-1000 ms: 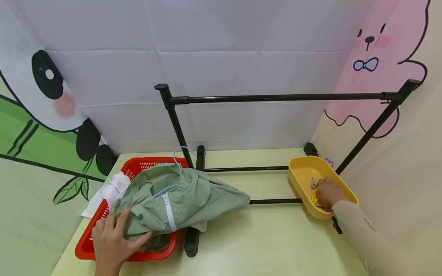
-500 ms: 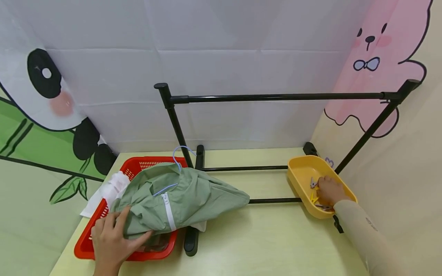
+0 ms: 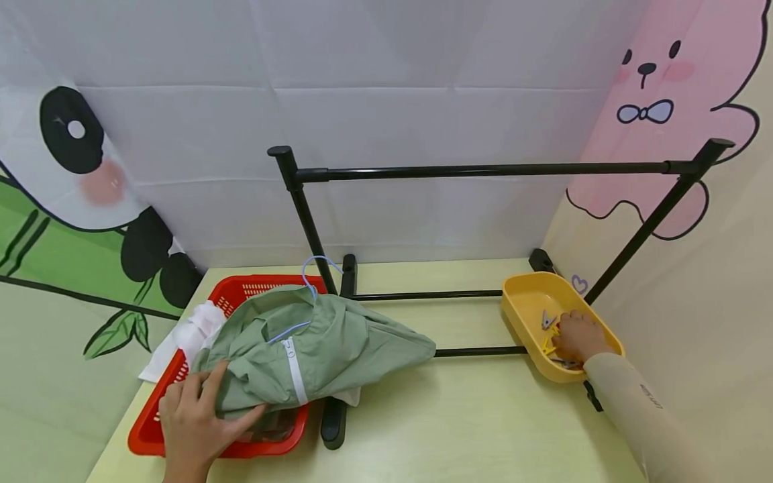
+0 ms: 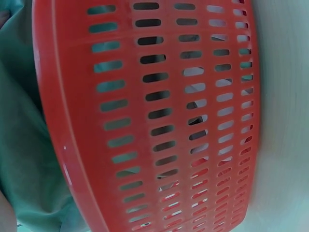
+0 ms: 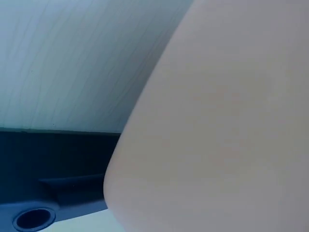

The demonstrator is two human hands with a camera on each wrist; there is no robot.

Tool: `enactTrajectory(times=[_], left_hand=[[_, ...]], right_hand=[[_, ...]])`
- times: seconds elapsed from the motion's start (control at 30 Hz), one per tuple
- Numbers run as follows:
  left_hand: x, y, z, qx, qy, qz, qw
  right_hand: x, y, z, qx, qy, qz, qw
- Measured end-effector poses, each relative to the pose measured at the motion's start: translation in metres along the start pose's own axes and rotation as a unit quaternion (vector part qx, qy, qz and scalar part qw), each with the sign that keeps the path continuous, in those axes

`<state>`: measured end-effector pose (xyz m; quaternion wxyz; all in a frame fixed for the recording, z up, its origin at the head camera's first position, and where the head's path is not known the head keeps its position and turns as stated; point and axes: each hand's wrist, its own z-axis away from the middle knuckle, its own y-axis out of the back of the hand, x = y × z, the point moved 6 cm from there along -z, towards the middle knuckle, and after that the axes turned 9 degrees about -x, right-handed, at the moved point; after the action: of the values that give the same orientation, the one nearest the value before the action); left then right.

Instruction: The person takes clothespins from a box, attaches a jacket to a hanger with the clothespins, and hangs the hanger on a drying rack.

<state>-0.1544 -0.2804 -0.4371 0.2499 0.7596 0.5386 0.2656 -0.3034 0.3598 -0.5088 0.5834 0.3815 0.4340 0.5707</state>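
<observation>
A light green jacket with a white zip lies over the red basket, a blue hanger inside its neck. My left hand rests at the jacket's near left side, fingers and thumb spread. In the left wrist view the slotted basket wall fills most of the picture, green fabric beside it. My right hand reaches down into a yellow bin among small clips, one grey, others yellow. Its fingertips are hidden; I cannot tell whether they hold a clip.
A black rack stands on the pale table, its top bar above and behind the basket and bin. White cloth hangs over the basket's left side. A pale blurred surface covers much of the right wrist view, beside a black rack foot.
The right hand has shifted slightly among the clips in the bin. The left hand and the jacket stay where they were.
</observation>
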Motion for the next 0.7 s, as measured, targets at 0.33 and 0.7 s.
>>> enactTrajectory(times=[0.33,0.7], left_hand=[[0.0,0.0,0.0,0.001,-0.004,0.005,1.0],[0.0,-0.001,0.001,0.005,-0.005,0.005,1.0]], right_hand=[[-0.005,-0.001,0.001,-0.017,0.014,0.025,0.9994],[-0.013,0.006,0.005,0.029,0.045,0.027,0.9982]])
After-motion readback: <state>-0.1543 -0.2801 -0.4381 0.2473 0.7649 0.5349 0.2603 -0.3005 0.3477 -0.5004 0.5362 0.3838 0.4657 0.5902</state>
